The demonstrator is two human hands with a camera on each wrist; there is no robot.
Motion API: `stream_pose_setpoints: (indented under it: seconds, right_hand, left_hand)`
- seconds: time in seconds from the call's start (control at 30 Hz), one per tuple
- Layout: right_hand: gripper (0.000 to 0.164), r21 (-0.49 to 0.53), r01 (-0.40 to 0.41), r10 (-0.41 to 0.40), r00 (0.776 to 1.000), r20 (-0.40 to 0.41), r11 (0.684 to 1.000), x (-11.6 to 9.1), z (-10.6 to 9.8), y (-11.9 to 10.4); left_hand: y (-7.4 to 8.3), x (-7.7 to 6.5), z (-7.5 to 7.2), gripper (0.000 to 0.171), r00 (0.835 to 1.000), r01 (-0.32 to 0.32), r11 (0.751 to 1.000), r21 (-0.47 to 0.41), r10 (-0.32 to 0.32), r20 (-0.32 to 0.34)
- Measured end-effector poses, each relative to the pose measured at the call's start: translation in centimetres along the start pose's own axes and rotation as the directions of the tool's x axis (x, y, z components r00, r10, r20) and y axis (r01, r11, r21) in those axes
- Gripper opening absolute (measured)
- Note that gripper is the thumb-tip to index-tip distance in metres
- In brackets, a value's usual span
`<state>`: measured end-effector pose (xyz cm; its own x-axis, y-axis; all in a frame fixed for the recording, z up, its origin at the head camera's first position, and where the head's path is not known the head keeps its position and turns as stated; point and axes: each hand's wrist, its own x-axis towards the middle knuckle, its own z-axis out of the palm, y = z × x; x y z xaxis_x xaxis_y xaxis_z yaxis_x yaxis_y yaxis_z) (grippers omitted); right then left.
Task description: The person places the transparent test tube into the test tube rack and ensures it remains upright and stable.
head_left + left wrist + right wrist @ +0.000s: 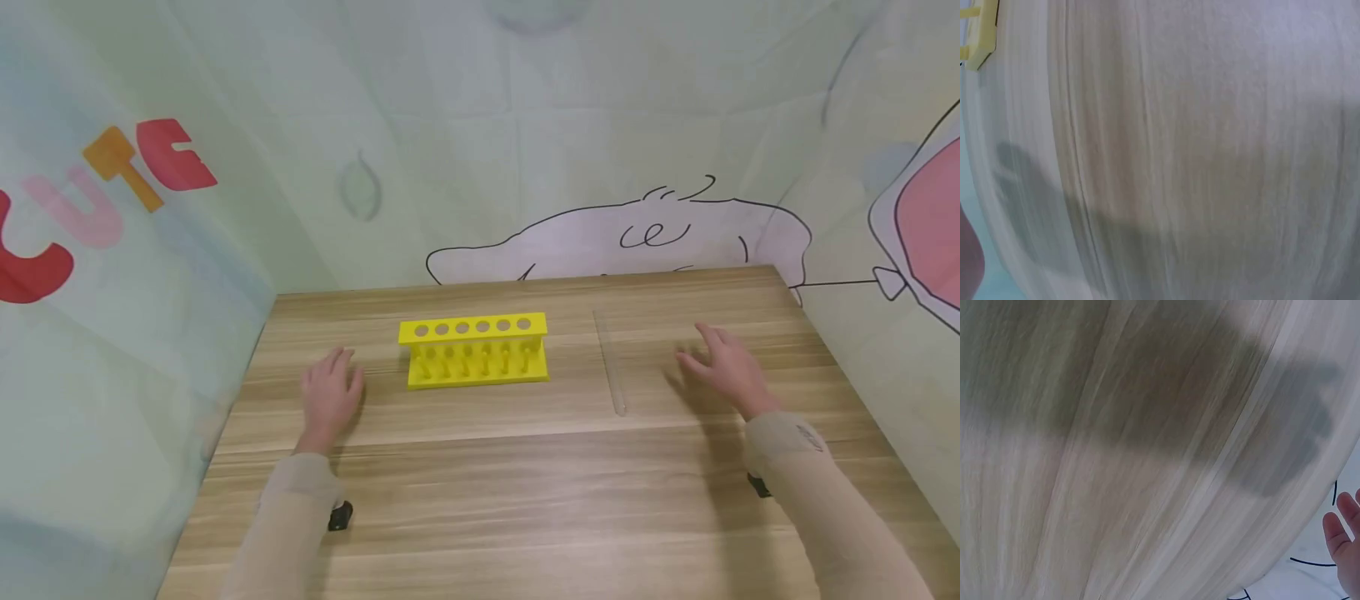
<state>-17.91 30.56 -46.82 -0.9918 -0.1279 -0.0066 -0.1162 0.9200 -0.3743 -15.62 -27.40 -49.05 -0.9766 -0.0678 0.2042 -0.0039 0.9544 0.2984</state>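
A yellow test tube rack (pixel 477 384) with a row of round holes stands upright near the middle of the table. To its right a clear glass test tube (pixel 611 363) lies flat, its rounded end toward me. My left hand (pixel 330 396) is left of the rack, fingers loosely bent and holding nothing. On the other side, my right hand (pixel 726 368) hovers right of the tube, thumb and fingers spread, with nothing in its grasp. The left wrist view catches a corner of the rack (pixel 984 37). Fingers (pixel 1337 536) of the right hand show at the edge of the right wrist view.
The wood-grain table (pixel 480 500) ends at the back against a hanging cloth (pixel 450 150) printed with cartoon shapes. Cloth with coloured letters (pixel 172 154) hangs along the left side too. A small black device (pixel 340 516) is under the left wrist.
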Motion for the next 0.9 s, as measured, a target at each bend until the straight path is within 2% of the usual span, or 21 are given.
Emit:
stream_pose_setpoints:
  seconds: [0.2,0.47,0.63,0.77,0.9]
  right_hand:
    - [0.068,0.019,-0.017,0.017,1.000,-0.003,1.000,0.1,0.2,-0.3]
    - [0.061,0.101,-0.035,0.038,0.999,-0.030,0.994,0.3,0.5,-0.8]
    - [0.059,0.159,-0.036,0.042,0.999,-0.033,0.987,0.6,0.7,-1.2]
    - [0.059,0.162,-0.038,0.043,0.999,-0.031,0.986,0.9,0.8,-1.7]
    - [0.058,0.170,-0.049,0.053,0.998,-0.024,0.984,1.1,1.0,-1.9]
  left_hand:
    - [0.5,0.1,0.4,0.040,1.000,0.012,0.999,-0.033,-0.012,-0.014]
    - [1.1,0.4,0.5,0.038,1.000,0.006,0.996,-0.086,-0.008,-0.028]
    - [1.8,0.7,0.4,0.040,1.000,0.016,0.992,-0.129,-0.016,-0.003]
    - [2.2,1.0,0.5,0.041,1.000,0.026,0.988,-0.152,-0.024,0.014]
    - [2.5,1.3,0.4,0.043,0.998,0.051,0.984,-0.173,-0.042,0.057]
